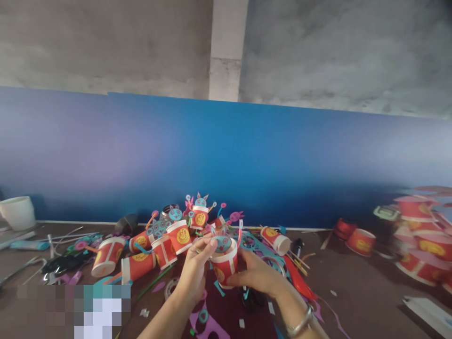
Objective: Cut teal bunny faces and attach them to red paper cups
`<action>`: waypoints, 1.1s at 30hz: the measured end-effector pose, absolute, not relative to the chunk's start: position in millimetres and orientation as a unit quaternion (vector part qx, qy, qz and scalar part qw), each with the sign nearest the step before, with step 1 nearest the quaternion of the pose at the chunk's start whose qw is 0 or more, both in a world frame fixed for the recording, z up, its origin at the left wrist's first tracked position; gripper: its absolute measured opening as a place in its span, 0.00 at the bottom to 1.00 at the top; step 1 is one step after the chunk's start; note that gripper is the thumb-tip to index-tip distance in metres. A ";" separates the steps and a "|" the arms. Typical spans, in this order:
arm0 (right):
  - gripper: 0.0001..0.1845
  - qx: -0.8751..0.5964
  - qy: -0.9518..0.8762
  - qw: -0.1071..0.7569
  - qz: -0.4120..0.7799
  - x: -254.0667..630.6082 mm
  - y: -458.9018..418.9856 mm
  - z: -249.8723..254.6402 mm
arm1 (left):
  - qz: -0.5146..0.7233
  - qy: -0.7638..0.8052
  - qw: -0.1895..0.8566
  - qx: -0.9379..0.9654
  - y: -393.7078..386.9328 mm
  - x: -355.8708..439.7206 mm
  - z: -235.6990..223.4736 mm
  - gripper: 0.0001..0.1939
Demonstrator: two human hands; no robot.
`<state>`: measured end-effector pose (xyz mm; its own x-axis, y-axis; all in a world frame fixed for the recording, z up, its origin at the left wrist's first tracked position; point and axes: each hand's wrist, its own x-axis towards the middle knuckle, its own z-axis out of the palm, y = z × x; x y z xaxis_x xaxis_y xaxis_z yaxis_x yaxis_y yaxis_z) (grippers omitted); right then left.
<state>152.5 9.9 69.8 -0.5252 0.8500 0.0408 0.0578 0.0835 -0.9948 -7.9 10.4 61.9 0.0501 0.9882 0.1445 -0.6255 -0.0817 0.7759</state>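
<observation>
In the middle of the view I hold a red paper cup [229, 262] with a white rim and a yellow print. A blue paper animal face [222, 243] with pointed ears stands at its mouth, and a thin paper strip [240, 231] sticks up on the right. My left hand [196, 264] pinches at the face and the cup's left rim, thumb in front. My right hand [254, 273] is wrapped round the cup's right side, with a bracelet on the wrist. The fingers behind the cup are hidden.
Several decorated red cups [138, 266] lie and stand behind and to the left. Stacked red cups [429, 245] are at the right, blurred. A white cup [18, 212] stands far left. Paper scraps [208, 325], a tape roll [171, 288] and sticks [299, 264] litter the table before a blue panel [226, 155].
</observation>
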 end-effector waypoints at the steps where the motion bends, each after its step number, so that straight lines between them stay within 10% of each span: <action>1: 0.33 -0.350 -0.653 0.341 0.578 152.9 9.9 69.8 | 0.642 0.255 0.629 0.356 9.5 -7.5 62.9 0.09; 12: 0.30 -0.347 -0.626 0.351 0.604 152.4 9.7 72.5 | 0.639 0.237 0.629 0.374 4.8 -4.8 70.0 0.29; 33: 0.32 -0.353 -0.638 0.354 0.586 161.8 14.3 72.7 | 0.757 0.280 0.525 0.269 20.0 -16.7 55.2 0.11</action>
<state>161.8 14.3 72.7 -0.4991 0.8657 0.0380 0.0353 0.0641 -0.9973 -16.7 20.0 55.2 -0.3039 0.9459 0.1138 -0.6449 -0.2922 0.7062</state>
